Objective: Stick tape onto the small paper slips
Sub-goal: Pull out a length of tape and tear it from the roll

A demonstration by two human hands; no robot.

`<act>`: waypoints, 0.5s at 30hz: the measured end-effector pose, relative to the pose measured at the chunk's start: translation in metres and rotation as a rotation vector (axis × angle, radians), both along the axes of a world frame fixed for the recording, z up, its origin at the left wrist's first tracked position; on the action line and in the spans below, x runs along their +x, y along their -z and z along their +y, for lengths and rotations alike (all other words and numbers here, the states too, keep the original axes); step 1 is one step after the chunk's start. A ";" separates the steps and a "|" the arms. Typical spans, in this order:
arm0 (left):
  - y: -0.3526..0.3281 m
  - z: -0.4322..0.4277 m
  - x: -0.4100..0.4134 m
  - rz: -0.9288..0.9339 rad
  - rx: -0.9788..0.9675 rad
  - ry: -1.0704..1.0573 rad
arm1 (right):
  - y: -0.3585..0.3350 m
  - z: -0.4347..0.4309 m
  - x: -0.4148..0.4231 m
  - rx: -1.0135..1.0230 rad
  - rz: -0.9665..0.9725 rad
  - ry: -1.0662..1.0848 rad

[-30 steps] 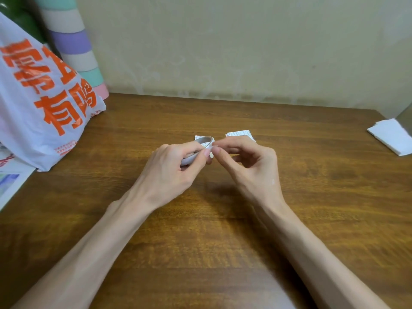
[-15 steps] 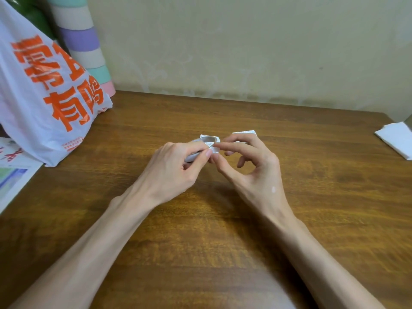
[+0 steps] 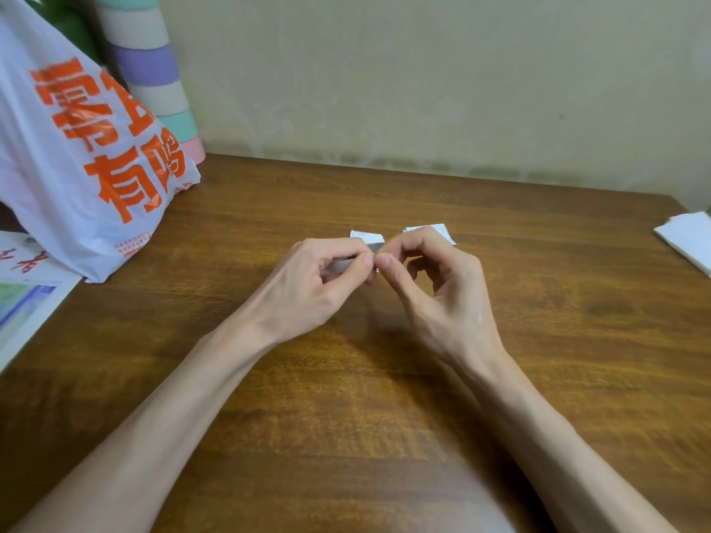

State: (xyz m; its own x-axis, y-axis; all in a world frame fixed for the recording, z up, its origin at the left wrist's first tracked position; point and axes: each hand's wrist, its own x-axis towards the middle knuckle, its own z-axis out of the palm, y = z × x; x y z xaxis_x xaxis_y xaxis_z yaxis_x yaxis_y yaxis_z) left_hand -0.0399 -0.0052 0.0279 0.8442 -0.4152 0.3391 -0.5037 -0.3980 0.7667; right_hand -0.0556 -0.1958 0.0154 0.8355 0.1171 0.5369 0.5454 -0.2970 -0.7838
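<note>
Left hand (image 3: 307, 286) grips tape roll (image 3: 344, 264); right hand (image 3: 442, 298) pinches at its end. Two paper slips (image 3: 367, 235) lie on surface (image 3: 384, 398) just behind, no tape visible on them. Sticking likely all left.

One head cam, worn by the person, is looking fwd and down onto the tabletop (image 3: 346, 436) from above its near side. Wide-angle lens, so it's taking in most of the surface. It's sitting close: both forearms are coming in from the bottom corners, w/ left hand (image 3: 307, 290) and right hand (image 3: 442, 298) meeting approx. mid-frame. It's facing the wall (image 3: 423, 90) behind the tabletop's far edge. Plastic bag (image 3: 77, 167) is filling the upper left; white paper (image 3: 688, 240) is getting cropped at the right edge.
</note>
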 end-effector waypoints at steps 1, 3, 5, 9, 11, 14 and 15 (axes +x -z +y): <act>-0.002 0.000 0.000 0.027 -0.055 0.019 | -0.002 0.001 -0.002 0.032 -0.018 -0.019; -0.004 0.002 0.001 0.065 -0.146 0.029 | -0.007 -0.001 -0.004 0.188 0.021 -0.080; -0.005 0.003 0.001 0.091 -0.199 0.026 | -0.010 -0.005 -0.005 0.321 0.077 -0.096; -0.007 -0.002 -0.002 0.179 -0.270 0.121 | -0.004 -0.003 -0.002 0.334 0.114 -0.067; -0.007 -0.005 -0.006 0.234 -0.275 0.189 | -0.003 -0.001 -0.003 0.346 0.141 -0.061; -0.008 -0.009 -0.012 0.414 -0.281 0.313 | 0.000 0.004 -0.006 0.387 0.229 -0.090; -0.008 -0.010 -0.013 0.474 -0.286 0.357 | 0.000 0.006 -0.007 0.409 0.273 -0.107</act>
